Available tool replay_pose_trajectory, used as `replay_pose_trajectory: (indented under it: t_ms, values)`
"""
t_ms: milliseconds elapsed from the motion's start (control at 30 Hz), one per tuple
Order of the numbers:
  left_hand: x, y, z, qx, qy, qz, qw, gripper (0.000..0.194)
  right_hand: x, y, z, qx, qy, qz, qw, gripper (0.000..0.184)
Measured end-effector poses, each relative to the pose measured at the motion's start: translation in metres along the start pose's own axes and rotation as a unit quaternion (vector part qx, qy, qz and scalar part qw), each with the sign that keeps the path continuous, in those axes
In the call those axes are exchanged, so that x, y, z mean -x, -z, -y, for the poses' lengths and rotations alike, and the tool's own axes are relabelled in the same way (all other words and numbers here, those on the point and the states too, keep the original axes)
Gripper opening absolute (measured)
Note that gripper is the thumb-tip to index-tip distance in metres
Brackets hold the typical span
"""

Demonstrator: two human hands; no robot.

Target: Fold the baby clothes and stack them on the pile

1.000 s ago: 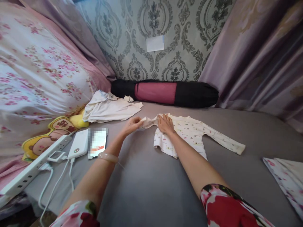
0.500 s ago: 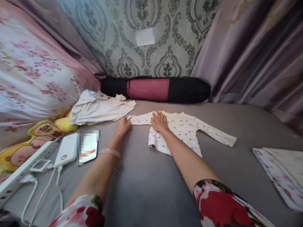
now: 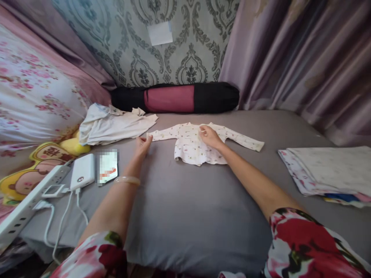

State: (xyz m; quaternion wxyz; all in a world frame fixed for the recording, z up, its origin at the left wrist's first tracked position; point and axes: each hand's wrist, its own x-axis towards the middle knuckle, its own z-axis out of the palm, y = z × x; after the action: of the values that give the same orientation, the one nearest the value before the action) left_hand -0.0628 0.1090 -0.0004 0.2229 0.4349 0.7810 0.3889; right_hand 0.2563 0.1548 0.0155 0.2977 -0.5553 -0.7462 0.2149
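A small white long-sleeved shirt [image 3: 188,144] with a tiny printed pattern lies spread on the grey bed sheet [image 3: 179,208], both sleeves stretched out sideways. At the cuff of its left-hand sleeve, my left hand [image 3: 144,146] is closed, the cuff pinched between thumb and fingers. My right hand [image 3: 211,137] is over the upper chest near the collar, its fingers loosely bent and apart. It hides part of the shirt's front; whether the fingertips touch the cloth is hard to see.
Crumpled pale clothes [image 3: 113,125] lie at the left, near a phone [image 3: 108,166], a white power bank [image 3: 83,171] and a power strip [image 3: 31,200] with cables. Folded clothes [image 3: 327,166] are stacked at the right. A black-and-maroon roll bag [image 3: 169,98] lies along the wall.
My right hand has gone from lying flat on the shirt to loosely bent fingers nearer the collar. My left hand stays at the cuff. The camera view has shifted.
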Motion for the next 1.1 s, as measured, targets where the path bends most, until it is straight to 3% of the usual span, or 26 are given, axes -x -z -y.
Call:
replay_pose_trajectory:
  t_ms: [67, 200, 367, 467, 567, 700, 800, 933, 1100]
  values:
    - [0.016, -0.001, -0.003, 0.035, -0.008, 0.050, 0.998, 0.039, 0.027, 0.023, -0.022, -0.003, -0.064, -0.018, 0.998, 0.031]
    - [0.051, -0.004, -0.005, 0.052, -0.099, 0.183, 0.977, 0.054, 0.074, 0.053, -0.060, -0.008, -0.144, 0.005, 0.990, 0.024]
    - [0.082, -0.010, -0.007, -0.010, -0.159, 0.270, 0.950, 0.070, 0.115, 0.061, -0.073, -0.027, -0.099, 0.043, 0.994, 0.025]
    - [0.093, -0.015, -0.011, -0.083, -0.202, 0.244, 0.945, 0.069, 0.132, 0.061, -0.068, -0.019, -0.014, 0.078, 0.997, 0.041]
    - [0.101, -0.022, -0.015, -0.154, -0.224, 0.200, 0.942, 0.058, 0.141, 0.056, -0.067, -0.004, 0.051, 0.057, 0.997, 0.049]
    - [0.104, -0.029, -0.017, -0.170, -0.237, 0.149, 0.945, 0.034, 0.141, 0.048, -0.071, 0.005, 0.072, 0.001, 0.997, 0.038]
    - [0.101, -0.031, -0.015, -0.169, -0.285, 0.136, 0.934, 0.019, 0.138, 0.047, -0.073, 0.020, 0.115, -0.021, 0.993, 0.032]
    - [0.096, -0.033, -0.012, -0.152, -0.361, 0.090, 0.916, 0.023, 0.139, 0.051, -0.070, 0.058, 0.183, -0.019, 0.981, 0.036]
    - [0.092, -0.036, -0.011, -0.143, -0.460, 0.081, 0.873, 0.032, 0.145, 0.057, -0.060, 0.133, 0.191, 0.002, 0.973, 0.040]
